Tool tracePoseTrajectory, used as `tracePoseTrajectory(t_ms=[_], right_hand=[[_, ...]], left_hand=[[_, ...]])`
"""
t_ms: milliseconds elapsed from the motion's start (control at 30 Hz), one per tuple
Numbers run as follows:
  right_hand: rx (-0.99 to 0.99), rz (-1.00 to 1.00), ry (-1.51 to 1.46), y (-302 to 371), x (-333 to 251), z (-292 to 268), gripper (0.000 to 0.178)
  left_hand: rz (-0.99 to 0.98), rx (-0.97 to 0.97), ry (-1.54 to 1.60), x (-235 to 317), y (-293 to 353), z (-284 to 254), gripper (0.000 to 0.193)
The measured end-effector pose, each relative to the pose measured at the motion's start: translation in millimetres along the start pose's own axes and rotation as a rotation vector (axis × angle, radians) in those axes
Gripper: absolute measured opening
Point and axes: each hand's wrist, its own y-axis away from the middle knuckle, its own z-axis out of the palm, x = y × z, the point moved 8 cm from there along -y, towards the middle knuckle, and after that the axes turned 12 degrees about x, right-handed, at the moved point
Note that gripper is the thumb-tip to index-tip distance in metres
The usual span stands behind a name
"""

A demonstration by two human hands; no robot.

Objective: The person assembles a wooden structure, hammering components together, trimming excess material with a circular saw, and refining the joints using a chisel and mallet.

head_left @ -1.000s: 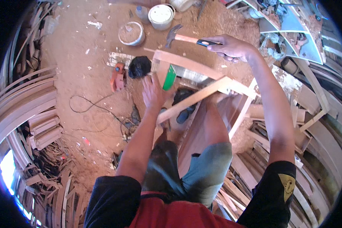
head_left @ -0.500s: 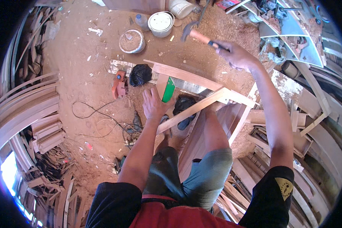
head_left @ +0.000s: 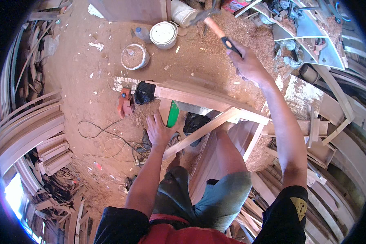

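Observation:
My right hand [head_left: 250, 65] is raised on the far right, closed round the dark grip of a claw hammer [head_left: 216, 29]. The hammer's head is blurred and in the air. My left hand [head_left: 157, 131] is closed on a short wooden piece [head_left: 164, 109] of a wooden frame, its thumb side next to a flat green piece [head_left: 173, 114] with a slanted end, perhaps the stock of a try square. The frame's long rail [head_left: 193, 95] runs across in front of me. A diagonal wooden strip [head_left: 201, 134] meets it at the right.
An orange-red power tool [head_left: 125, 103], a black plastic bag [head_left: 144, 92] and loose cables [head_left: 110, 134] lie on the ground. Two white buckets [head_left: 163, 34] and a sawdust-filled tub [head_left: 135, 56] stand beyond. Stacked timber [head_left: 32, 126] lines the left; more boards lie right.
The hammer has swung up and away, its head now farther from the frame. The rail sits lower in view and its far side shows more. My left hand keeps its hold.

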Motion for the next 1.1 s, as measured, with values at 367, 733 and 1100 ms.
tracePoseTrajectory(t_ms=[367, 733, 1100], right_hand=[[-0.120, -0.078, 0.117, -6, 0, 17, 0.049], [-0.139, -0.070, 0.238, -2, 6, 44, 0.050], [-0.311, -0.096, 0.256, -13, 22, 76, 0.049]], left_hand=[[0.001, 0.004, -0.013, 3, -2, 2, 0.094], [0.014, 0.032, -0.039, -3, -4, -2, 0.087], [-0.054, -0.063, -0.025, -6, -2, 4, 0.098]])
